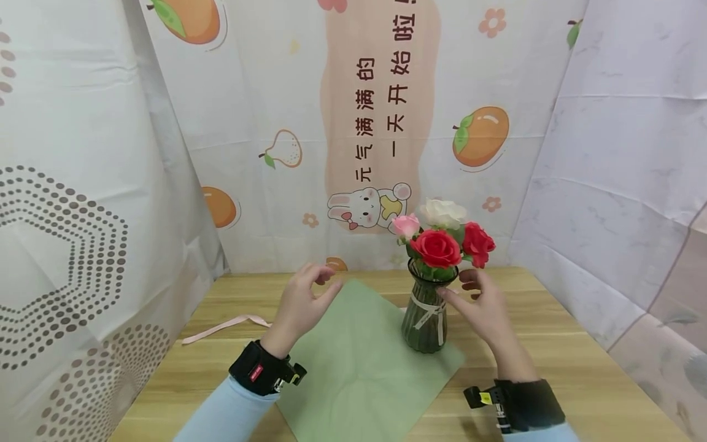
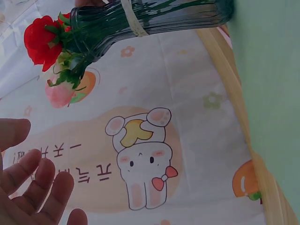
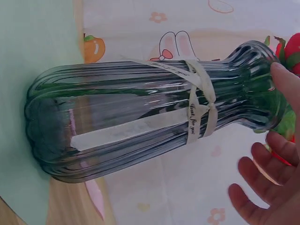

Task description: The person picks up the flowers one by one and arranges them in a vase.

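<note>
A ribbed, dark glass vase [image 1: 424, 322] stands upright on a sheet of green paper [image 1: 359, 362], a pale printed ribbon [image 3: 201, 103] tied round it. It holds a red rose [image 1: 436, 248], another red flower [image 1: 478, 244], a pink rose [image 1: 405, 226] and a white rose [image 1: 443, 213]. My right hand [image 1: 486, 304] is at the vase's neck; the thumb [image 3: 287, 79] appears to touch it near the rim, while the other fingers are loosely bent beside it. Over the paper's left part hangs my left hand [image 1: 304, 301], holding nothing, fingers relaxed and apart from the vase.
A pink ribbon [image 1: 226, 327] lies on the wooden table [image 1: 552, 331] left of the paper. Printed cloth [image 1: 276, 80] hangs behind the table, with more cloth along both sides. Each wrist wears a black strap with a small camera.
</note>
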`<state>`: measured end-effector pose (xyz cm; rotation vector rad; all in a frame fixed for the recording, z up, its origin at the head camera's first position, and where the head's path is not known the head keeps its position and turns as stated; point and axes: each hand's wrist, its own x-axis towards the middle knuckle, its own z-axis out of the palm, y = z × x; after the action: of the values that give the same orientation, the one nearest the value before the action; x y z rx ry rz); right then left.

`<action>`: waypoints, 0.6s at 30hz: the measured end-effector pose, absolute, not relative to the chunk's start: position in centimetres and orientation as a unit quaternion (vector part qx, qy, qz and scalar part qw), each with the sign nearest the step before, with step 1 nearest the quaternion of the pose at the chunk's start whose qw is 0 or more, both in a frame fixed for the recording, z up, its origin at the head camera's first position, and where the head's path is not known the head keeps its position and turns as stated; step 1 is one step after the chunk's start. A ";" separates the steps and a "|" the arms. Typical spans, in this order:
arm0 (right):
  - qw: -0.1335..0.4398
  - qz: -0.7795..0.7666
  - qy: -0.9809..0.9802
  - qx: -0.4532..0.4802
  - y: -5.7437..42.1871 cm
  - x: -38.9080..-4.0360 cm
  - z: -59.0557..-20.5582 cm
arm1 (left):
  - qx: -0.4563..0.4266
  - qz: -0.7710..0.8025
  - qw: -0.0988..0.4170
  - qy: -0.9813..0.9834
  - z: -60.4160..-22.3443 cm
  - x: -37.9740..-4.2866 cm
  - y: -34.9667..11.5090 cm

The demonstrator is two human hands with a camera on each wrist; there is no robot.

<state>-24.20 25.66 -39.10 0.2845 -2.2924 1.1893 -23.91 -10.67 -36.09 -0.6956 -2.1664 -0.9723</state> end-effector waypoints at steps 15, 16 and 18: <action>0.417 0.288 -0.837 0.204 24.9 -22.2 -37.4 | -0.232 -0.278 0.333 -0.871 -37.7 -22.0 -12.3; 0.410 0.282 -0.843 0.205 25.0 -22.1 -37.4 | -0.230 -0.266 0.334 -0.875 -37.8 -22.0 -12.5; 0.393 0.270 -0.854 0.207 25.5 -22.0 -37.4 | -0.225 -0.242 0.334 -0.883 -38.1 -22.2 -12.9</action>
<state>-22.00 25.46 -37.44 0.5246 -2.1678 0.6856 -22.18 -12.86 -38.14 -0.5882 -2.3036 -0.6328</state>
